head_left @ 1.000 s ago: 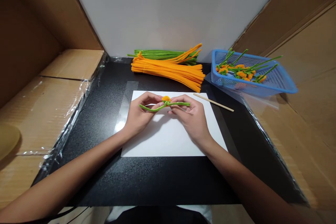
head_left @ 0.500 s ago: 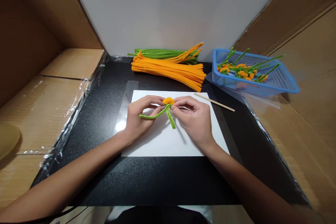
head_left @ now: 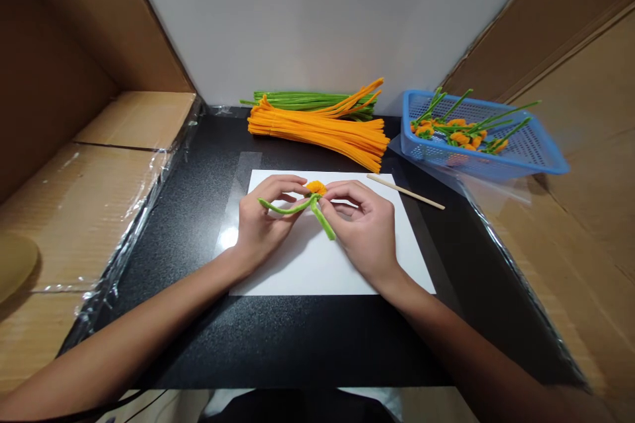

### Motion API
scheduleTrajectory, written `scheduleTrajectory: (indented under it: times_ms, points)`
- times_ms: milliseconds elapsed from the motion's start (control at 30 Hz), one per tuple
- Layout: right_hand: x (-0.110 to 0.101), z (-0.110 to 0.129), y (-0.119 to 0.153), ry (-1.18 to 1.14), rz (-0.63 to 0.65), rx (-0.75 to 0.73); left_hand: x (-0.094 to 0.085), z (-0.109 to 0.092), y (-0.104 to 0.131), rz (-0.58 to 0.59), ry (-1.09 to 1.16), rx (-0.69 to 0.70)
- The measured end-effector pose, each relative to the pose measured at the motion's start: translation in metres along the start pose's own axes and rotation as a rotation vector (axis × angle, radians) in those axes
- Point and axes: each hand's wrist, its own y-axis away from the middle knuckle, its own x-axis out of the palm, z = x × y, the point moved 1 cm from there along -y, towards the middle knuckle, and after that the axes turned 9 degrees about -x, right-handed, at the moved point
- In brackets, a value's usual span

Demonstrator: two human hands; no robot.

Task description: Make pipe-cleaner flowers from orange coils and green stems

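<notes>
Black worktop (head_left: 278, 344), pale wall (head_left: 317, 20) behind, cardboard (head_left: 570, 112) both sides. White paper (head_left: 317, 271) on worktop. Orange pipe-cleaner flower (head_left: 316, 187) held over paper, between both hands. Left hand (head_left: 262, 215): grip clamped on flower's left side, index finger raised. Right hand (head_left: 370, 225): grip pinched at flower's base, by green pipe cleaner (head_left: 324, 221), two ends splayed: one leftward, one toward person. Behind: orange pipe-cleaner bundle (head_left: 317, 133), green pipe-cleaner bundle (head_left: 292, 100) farther back. Right: wooden stick (head_left: 407, 192), partly over paper; blue basket (head_left: 550, 162) holding orange-and-green flowers (head_left: 461, 139).
</notes>
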Motion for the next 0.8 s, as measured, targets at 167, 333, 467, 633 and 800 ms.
scheduleTrajectory:
  times_ms: [167, 333, 467, 633, 800]
  points:
    - [0.0018, 0.0012, 0.0021, 0.187, -0.019, -0.219, -0.0008, -0.0007, -0.0011, -0.067, -0.009, -0.111]
    - [0.0020, 0.0023, 0.0033, 0.240, -0.016, -0.279, -0.0007, -0.0016, 0.0004, -0.038, 0.006, -0.078]
    - [0.0014, 0.0024, 0.0026, 0.213, 0.003, -0.259, -0.0004, -0.0012, 0.0006, -0.027, 0.021, -0.098]
    - [0.0003, 0.0019, 0.0019, 0.211, 0.048, -0.257, -0.0008, -0.0006, 0.0005, -0.045, 0.038, -0.126]
    - [-0.0003, 0.0018, 0.0017, 0.186, 0.069, -0.207, -0.0026, -0.0035, -0.0001, -0.047, -0.042, -0.017]
